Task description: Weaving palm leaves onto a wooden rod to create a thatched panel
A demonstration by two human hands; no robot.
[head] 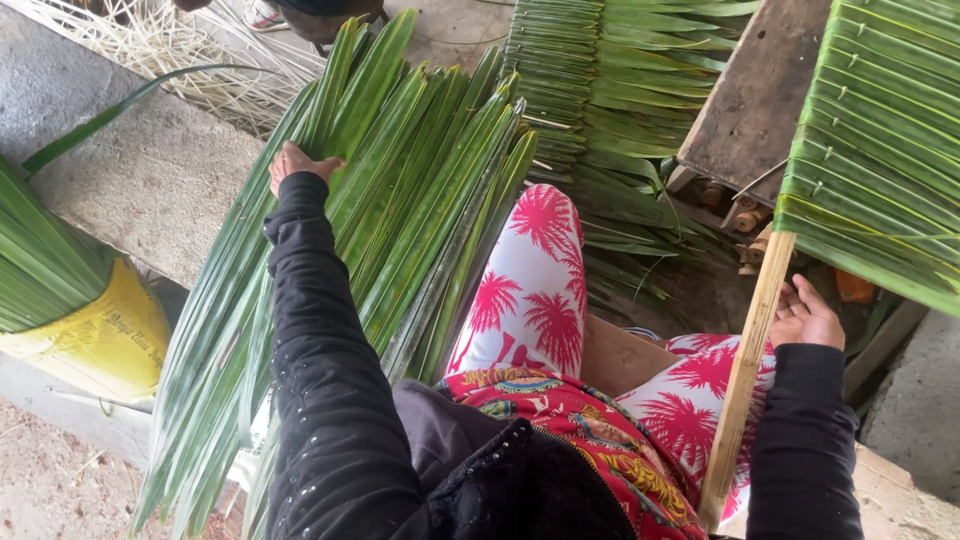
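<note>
We see our left hand (297, 163) reaching out and laid on the bundle of long green palm leaves (400, 215) leaning beside our knee; the fingers curl over the top leaves, though how many they pinch is hidden beneath the hand. Our right hand (805, 318) rests half open beside the bamboo pole (745, 365), palm up, just touching it rather than clasping it; the pole's upper end vanishes under the stitched panel of folded leaves (880, 150), which the frame cuts off at the right. The pole's foot is lost behind our sleeve and patterned trousers (535, 290). A yellow sack (105, 340) sits at the left, partly covered by more leaves; pale dried strips (190, 60) lie beyond on the concrete ledge (150, 180).
</note>
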